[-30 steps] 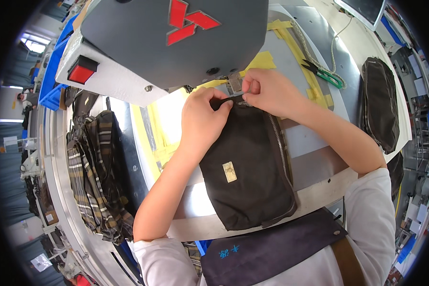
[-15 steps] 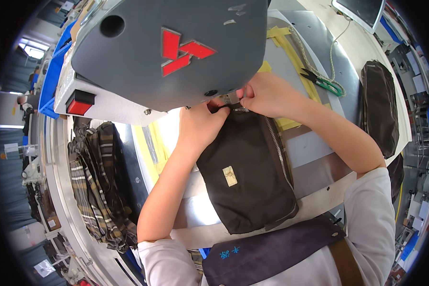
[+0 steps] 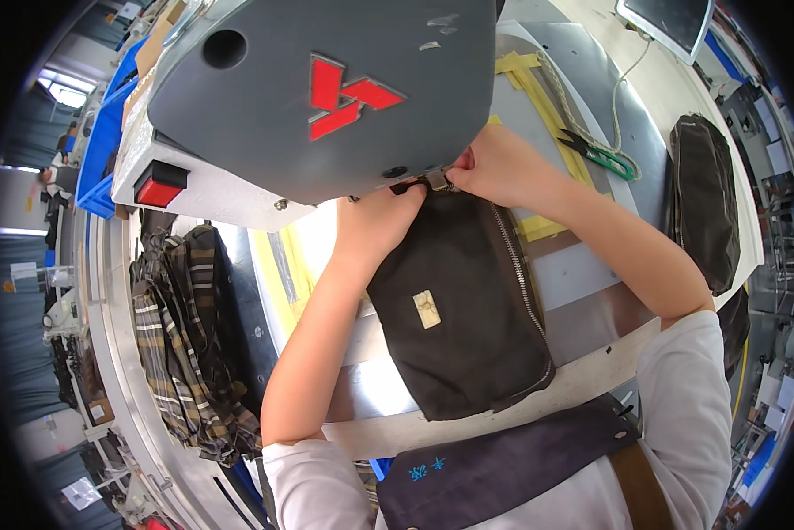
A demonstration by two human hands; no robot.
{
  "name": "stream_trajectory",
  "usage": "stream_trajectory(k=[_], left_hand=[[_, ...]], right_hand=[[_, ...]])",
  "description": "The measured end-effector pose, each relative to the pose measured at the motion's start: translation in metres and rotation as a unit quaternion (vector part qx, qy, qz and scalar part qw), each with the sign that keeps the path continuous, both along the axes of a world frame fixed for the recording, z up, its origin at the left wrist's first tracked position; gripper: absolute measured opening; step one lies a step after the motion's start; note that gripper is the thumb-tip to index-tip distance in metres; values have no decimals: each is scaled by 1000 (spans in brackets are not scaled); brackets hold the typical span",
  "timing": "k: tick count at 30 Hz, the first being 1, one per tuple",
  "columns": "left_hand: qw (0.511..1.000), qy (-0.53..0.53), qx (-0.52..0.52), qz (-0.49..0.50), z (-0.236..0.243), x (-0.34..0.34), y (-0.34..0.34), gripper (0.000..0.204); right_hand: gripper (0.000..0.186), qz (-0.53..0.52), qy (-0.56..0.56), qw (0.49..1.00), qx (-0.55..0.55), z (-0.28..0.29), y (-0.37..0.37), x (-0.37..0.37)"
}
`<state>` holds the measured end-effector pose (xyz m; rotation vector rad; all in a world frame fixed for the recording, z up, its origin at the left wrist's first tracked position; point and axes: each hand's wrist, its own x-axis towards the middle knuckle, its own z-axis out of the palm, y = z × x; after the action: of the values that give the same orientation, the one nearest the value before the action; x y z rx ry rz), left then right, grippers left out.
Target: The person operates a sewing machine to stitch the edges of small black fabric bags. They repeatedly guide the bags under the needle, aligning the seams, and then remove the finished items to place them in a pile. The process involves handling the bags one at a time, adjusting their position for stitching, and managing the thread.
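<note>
A dark brown zippered pouch (image 3: 450, 318) with a small cream patch lies below the sewing machine head (image 3: 256, 106), its zipper running down the right side. My left hand (image 3: 379, 216) is closed on the pouch's top edge, thumb against the fabric, with some fingertips hidden under the machine. My right hand (image 3: 494, 172) pinches the same edge by the zipper end, beside a small metal fitting (image 3: 437, 181) under the head, which partly hides it.
Green-handled scissors (image 3: 613, 162) and a cord lie right of yellow tape strips. A second dark pouch (image 3: 706, 203) sits at the far right, plaid items (image 3: 176, 344) hang at the left beside blue bins (image 3: 97, 194). A person (image 3: 52, 177) is in the distant left background.
The machine appears slightly lower in the view than a second ago. Both hands stay at the pouch's top, which has moved slightly farther under the head since half a second ago.
</note>
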<state>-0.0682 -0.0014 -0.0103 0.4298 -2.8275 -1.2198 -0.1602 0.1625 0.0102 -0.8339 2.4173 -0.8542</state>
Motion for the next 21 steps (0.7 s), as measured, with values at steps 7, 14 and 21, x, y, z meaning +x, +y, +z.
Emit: stream_trajectory(k=[7,14,21], left_hand=[[1000,20,12,-18,-5,-2,-3,32],[999,37,-17,-2,-6,3,-1,33],[998,60,-27,-1,-8,2,1,32]], right_hand=[[17,184,309,921,-151,-35,14,4],[20,240,412,872,-112,-37,17,14],[22,184,349,904,-162,-38,18,12]])
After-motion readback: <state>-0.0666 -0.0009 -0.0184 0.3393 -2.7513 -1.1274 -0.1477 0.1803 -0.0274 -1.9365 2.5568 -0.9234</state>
